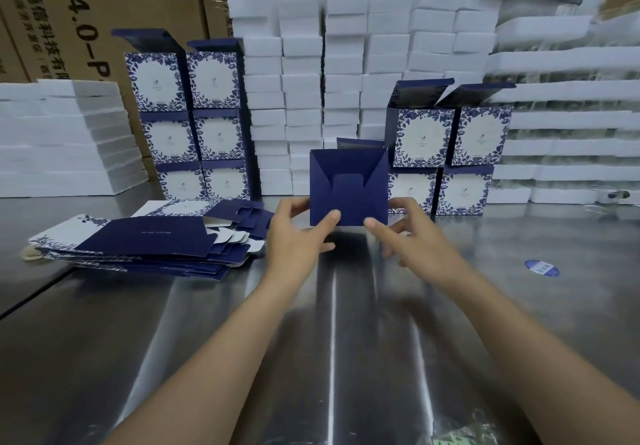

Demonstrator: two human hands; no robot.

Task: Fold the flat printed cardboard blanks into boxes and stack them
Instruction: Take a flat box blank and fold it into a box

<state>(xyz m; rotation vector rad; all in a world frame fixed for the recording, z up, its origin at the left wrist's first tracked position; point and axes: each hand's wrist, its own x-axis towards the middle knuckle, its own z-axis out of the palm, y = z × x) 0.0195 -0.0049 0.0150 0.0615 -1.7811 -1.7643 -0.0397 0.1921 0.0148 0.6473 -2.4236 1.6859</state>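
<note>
1. Dark blue box [348, 185] held above the steel table [332, 323], centre of view, its interlocked bottom flaps turned toward the camera; centre tab appears tucked under the two diagonal flaps; a top flap shows just behind the upper edge.
2. Left hand [298, 233] pinches the box's lower left corner, thumb on the bottom face, fingers behind the side; right hand [405, 226] grips the lower right edge, forefinger laid along the bottom edge, other fingers curled behind.
3. Step in hand, as judged: seating the bottom lock; press thumbs evenly toward the centre tab; keep the side walls square so the diagonals do not spring out; check tab is fully home before turning the box upright.
4. Pile of flat blanks [149, 240] lies left of the left hand, near but apart; its flap ends point toward the wrist; catch risk on a leftward swing.
5. Finished boxes: left stack [194, 126] and right stack [450, 154], lids open; the right one stands just behind the held box.
6. White foam blocks [329, 81] wall off the rear; open table lies toward the person and to the right, save a blue sticker [542, 267].
</note>
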